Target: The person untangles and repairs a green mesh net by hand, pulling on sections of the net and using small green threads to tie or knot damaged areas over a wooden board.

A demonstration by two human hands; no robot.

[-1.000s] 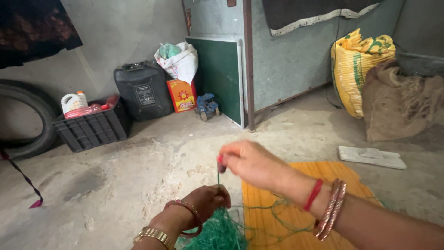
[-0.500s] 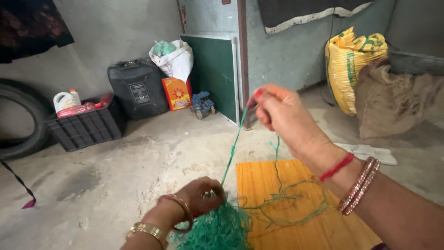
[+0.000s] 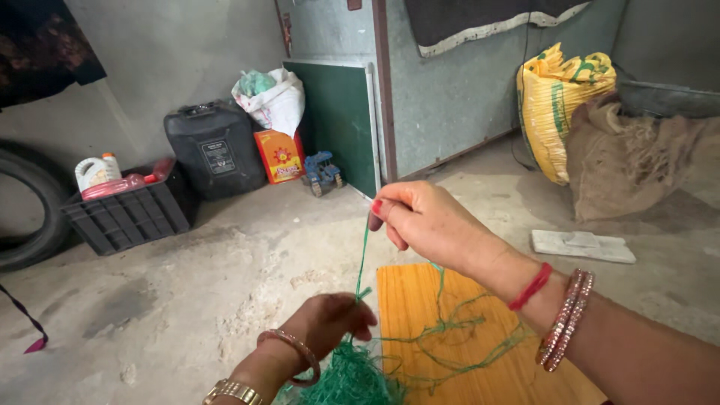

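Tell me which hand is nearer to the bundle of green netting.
Left. The left hand sits right on top of the green netting, touching it. The right hand is raised well above it, pinching the green strand that runs up from the bundle.

We see a thin green string (image 3: 363, 259) stretched taut and upright, rising from a tangled green net bundle (image 3: 349, 379) beside an orange board (image 3: 420, 307).
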